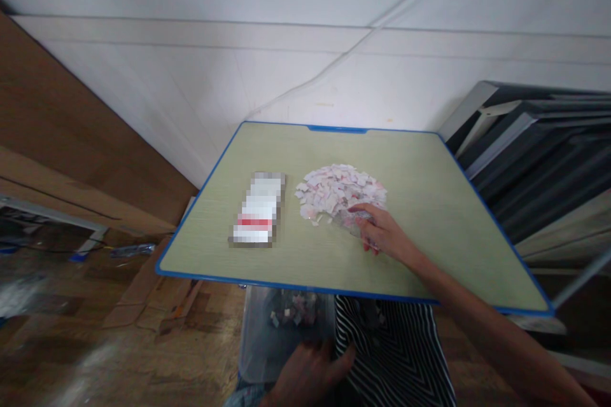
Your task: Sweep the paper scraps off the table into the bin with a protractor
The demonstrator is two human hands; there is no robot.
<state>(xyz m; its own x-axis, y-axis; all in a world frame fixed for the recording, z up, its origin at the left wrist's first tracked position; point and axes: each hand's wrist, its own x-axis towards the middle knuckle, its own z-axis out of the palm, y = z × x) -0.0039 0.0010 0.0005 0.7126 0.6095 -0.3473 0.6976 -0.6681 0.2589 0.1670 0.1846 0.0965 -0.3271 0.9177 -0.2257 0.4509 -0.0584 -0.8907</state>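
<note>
Left hand (310,374) hangs by a clear plastic bin (255,353), thumb spread from shadowed fingers; I cannot tell whether they hold anything. On the blue-edged table (420,178), at left, lies a pixelated, phone-like slab (260,206). Mid-table spreads a heap of paper scraps (337,186), probably feather-light and easily scattered, best pinched in small clumps. The right hand (377,229) curls at its near-right edge, fingers around clear plastic (347,221); whether clamped, I cannot tell.

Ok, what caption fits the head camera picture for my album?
Right hand at a heap of paper scraps on a blue-edged table, left hand below by a clear bin.
</note>
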